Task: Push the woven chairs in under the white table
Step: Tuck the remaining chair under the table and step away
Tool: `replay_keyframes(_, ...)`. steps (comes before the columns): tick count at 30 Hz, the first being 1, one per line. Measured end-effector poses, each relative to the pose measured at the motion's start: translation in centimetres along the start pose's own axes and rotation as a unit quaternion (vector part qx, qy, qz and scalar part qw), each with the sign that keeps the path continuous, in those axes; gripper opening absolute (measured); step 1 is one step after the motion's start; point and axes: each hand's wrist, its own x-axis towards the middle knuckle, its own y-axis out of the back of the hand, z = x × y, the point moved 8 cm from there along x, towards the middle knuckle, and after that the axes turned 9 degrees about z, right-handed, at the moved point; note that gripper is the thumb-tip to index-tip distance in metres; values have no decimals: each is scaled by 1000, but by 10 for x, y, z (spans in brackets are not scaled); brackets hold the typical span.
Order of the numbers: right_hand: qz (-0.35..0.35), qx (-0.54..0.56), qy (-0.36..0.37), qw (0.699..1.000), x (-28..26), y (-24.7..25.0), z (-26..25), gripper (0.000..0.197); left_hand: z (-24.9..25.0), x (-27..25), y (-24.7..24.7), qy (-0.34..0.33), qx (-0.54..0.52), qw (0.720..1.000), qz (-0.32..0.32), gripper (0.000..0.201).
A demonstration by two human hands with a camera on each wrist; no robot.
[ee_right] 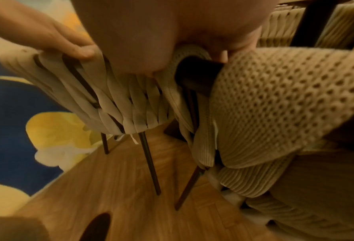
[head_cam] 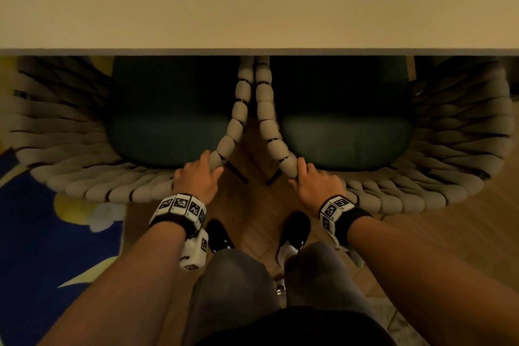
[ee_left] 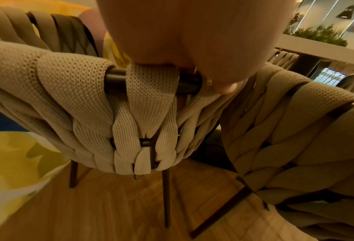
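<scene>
We see warm, yellowish indoor light in all three views, and it is dim. In the head view the counter (head_cam: 252,0) is the brightest area, evenly lit with no glare, and it throws deep shadow over the dark seat cushions (head_cam: 168,109) beneath its edge, where detail is lost. The counter edge bows slightly from the wide lens, and the rug (head_cam: 42,233) at the left margin looks smeared. In the wrist views our hands (ee_left: 192,32) sit so close that they are soft, pale blurs. The left wrist picture renders the knit straps (ee_left: 147,101) crisply; the right wrist picture is softer throughout, with blurred floor (ee_right: 109,187) and stretched corners.
</scene>
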Motion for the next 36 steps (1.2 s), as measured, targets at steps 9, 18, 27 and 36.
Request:
replay_keyframes(9, 27, -33, 29, 999, 13, 8, -10, 54, 3, 1, -2, 1, -9, 1000, 23, 49)
replay_keyframes(18, -51, 74, 25, 996, -10, 15, 28, 74, 0, -13, 12, -2, -91, 996, 15, 59)
replay_keyframes(27, 40, 110, -119, 986, -110, 34, 192, 34, -13, -104, -3, -26, -77, 997, 6, 16)
replay_keyframes(36, -144, 259, -279, 913, -287, -51, 228, 27, 8, -152, -66, -101, 143, 939, -295, 43)
